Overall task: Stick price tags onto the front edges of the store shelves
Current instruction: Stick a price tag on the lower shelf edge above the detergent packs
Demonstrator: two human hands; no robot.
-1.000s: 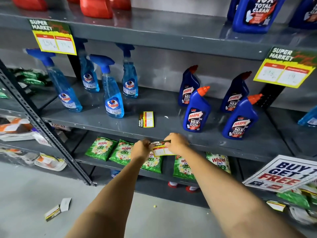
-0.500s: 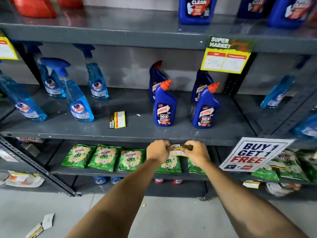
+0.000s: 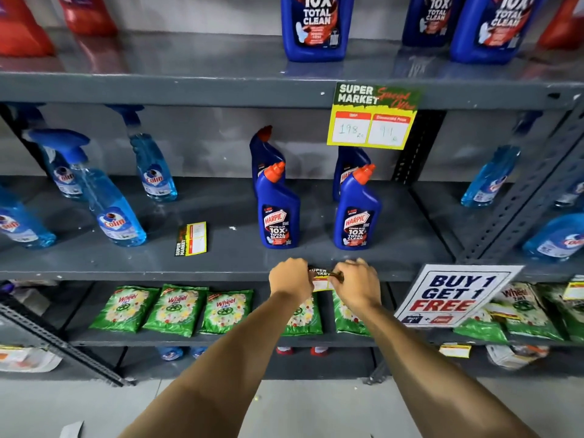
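Observation:
A small green, red and yellow price tag (image 3: 320,278) is pressed against the front edge of the middle grey shelf (image 3: 158,267), just below two blue Harpic bottles (image 3: 278,213). My left hand (image 3: 290,279) pinches its left end and my right hand (image 3: 357,284) pinches its right end; most of the tag is hidden by my fingers. A spare price tag (image 3: 191,238) lies flat on the middle shelf. A larger price tag (image 3: 373,116) hangs from the upper shelf edge.
Blue Colin spray bottles (image 3: 117,213) stand at the left of the middle shelf. Green Wheel packets (image 3: 173,308) fill the shelf below. A "Buy 1 Get 1 Free" sign (image 3: 452,295) hangs to the right of my hands. A paper scrap (image 3: 71,429) lies on the floor.
The view and both hands have shifted right along the shelf edge, carrying the tag from below the spare tag to below the Harpic bottles. The hands are closer together on it.

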